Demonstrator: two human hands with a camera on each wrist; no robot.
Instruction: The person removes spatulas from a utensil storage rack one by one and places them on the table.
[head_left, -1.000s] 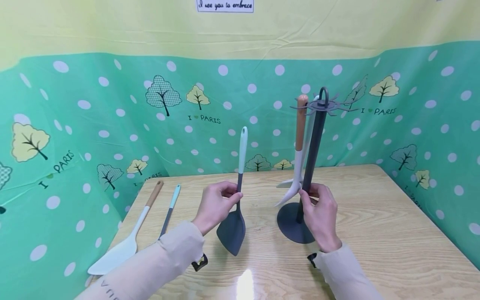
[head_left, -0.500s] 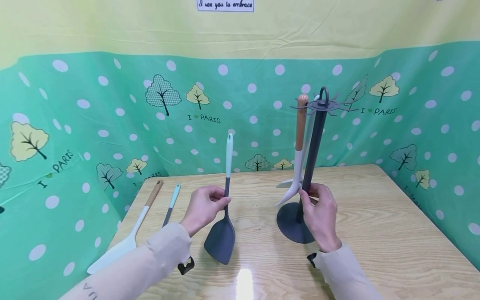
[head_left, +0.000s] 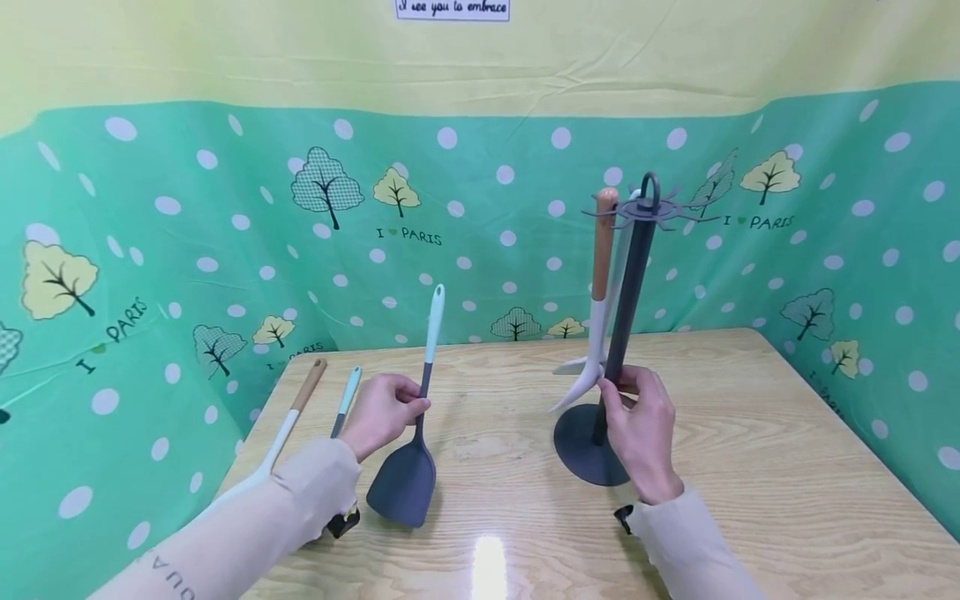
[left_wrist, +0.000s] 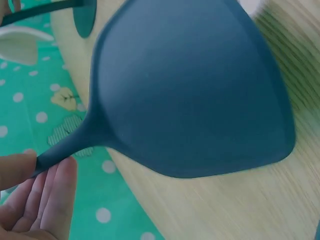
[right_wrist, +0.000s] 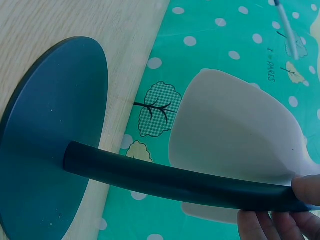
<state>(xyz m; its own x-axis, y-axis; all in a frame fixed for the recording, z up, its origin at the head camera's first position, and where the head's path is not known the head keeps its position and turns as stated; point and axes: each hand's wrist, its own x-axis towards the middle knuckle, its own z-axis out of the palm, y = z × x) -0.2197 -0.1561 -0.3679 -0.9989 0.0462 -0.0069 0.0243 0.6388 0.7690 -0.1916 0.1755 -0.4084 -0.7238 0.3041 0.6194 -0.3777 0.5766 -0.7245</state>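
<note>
My left hand (head_left: 384, 410) pinches the dark neck of a spatula (head_left: 405, 487) between thumb and fingers. The spatula has a wide dark grey head and a mint handle; it tilts with its head down, and the left wrist view is filled by its broad blade (left_wrist: 190, 90). My right hand (head_left: 641, 429) grips the black pole (head_left: 632, 287) of a utensil stand low down, above its round base (head_left: 581, 442). From the stand's hook ring (head_left: 648, 210) hang a white-headed turner (head_left: 597, 325) with a wooden handle and, partly hidden behind it, a mint-handled utensil (head_left: 621, 258).
On the table's left side lie a white spatula (head_left: 281, 437) with a wooden handle and a mint-handled utensil (head_left: 347, 396); my left sleeve and hand hide their lower parts. A patterned green curtain (head_left: 465, 200) hangs behind the wooden table (head_left: 510, 492) and along both sides.
My left hand has moved leftward and slightly lower with the spatula, away from the stand. The right hand stays on the pole, and the stand has not moved.
</note>
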